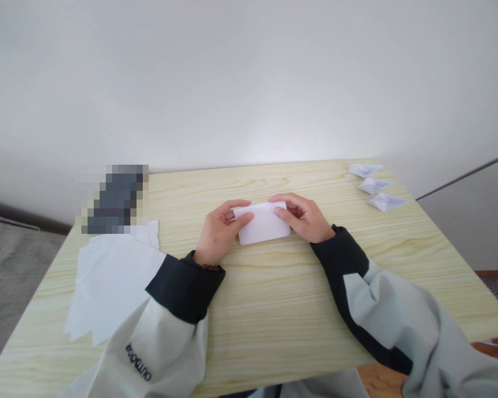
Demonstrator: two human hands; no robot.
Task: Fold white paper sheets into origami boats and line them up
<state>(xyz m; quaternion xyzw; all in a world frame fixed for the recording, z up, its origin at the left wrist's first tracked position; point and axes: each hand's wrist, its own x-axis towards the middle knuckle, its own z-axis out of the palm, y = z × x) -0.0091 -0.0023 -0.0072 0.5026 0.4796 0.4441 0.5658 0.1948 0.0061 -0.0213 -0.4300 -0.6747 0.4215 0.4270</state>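
A small white rectangle of folded paper (pixel 265 224) is held just over the middle of the table, its long side running left to right. My left hand (pixel 219 229) grips its left end, thumb on the near face and fingers behind the upper edge. On the right end, my right hand (pixel 302 216) pinches it the same way, with the thumb near the top corner. The fingers behind the paper are partly hidden.
White sheets (pixel 112 282) lie in a loose stack at the left, beside a pixelated dark object (pixel 116 199). Three folded paper boats (pixel 375 186) sit in a row at the back right. The wooden table (pixel 274 320) meets a white wall (pixel 249 83) behind.
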